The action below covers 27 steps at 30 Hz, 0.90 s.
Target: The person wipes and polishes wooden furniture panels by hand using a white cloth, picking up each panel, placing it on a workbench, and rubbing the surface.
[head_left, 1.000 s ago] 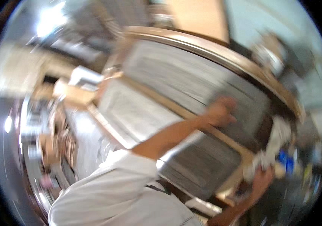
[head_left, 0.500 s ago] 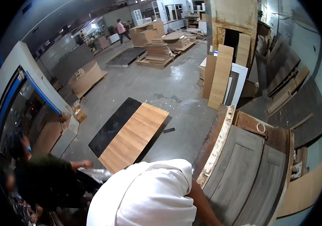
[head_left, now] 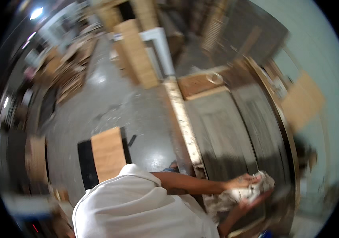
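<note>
- Head view: the left hand (head_left: 242,181) squeezes a crumpled rag (head_left: 265,182) in its grip.
- The right hand (head_left: 252,201) touches the rag's underside; blur hides its grip, so I cannot tell.
- Two hands probably keep the floppy rag bunched.
- The rag is over grey panels (head_left: 217,127), side by side on the tabletop (head_left: 195,84), likely for easy reach.

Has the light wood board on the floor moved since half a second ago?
No: the board lies as before against the small dark strip beside it.
</note>
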Each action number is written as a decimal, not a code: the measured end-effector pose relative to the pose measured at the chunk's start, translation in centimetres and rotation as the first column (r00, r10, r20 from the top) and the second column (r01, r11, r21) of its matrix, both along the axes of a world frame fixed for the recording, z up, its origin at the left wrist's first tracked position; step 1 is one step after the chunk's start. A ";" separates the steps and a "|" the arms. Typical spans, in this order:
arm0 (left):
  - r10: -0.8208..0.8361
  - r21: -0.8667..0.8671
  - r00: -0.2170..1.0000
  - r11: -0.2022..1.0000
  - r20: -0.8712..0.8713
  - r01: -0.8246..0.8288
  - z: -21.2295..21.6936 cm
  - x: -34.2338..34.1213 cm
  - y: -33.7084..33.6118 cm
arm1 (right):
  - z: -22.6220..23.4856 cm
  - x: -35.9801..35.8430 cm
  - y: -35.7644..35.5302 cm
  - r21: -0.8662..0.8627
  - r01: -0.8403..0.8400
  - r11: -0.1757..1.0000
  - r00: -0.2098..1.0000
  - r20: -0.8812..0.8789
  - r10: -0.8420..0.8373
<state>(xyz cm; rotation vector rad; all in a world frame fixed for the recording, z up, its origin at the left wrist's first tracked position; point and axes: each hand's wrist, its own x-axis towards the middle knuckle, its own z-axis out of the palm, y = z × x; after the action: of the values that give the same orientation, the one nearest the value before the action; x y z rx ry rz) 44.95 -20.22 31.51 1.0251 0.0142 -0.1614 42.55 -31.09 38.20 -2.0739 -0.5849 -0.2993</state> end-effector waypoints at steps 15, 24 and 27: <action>-0.799 0.327 0.572 0.499 -0.186 0.803 3.3 -1.6 0.9 | -4.4 -8.9 -14.6 -0.098 0.972 0.214 0.186 -0.240 -0.953; 0.314 0.737 0.942 0.663 -0.119 -0.128 -10.3 18.5 18.1 | -9.3 0.6 -31.8 -0.331 0.944 -0.003 -0.010 -0.020 -1.000; 0.376 0.809 0.911 0.474 0.171 -0.348 -12.6 23.6 22.8 | -16.4 0.0 -36.0 -0.776 0.627 -0.076 0.346 0.364 -0.865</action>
<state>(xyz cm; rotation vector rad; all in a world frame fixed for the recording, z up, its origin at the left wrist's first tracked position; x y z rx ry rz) 68.54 2.59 18.89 1.9642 0.3773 0.2689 42.54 -67.13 21.78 -3.2014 1.0711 -0.4175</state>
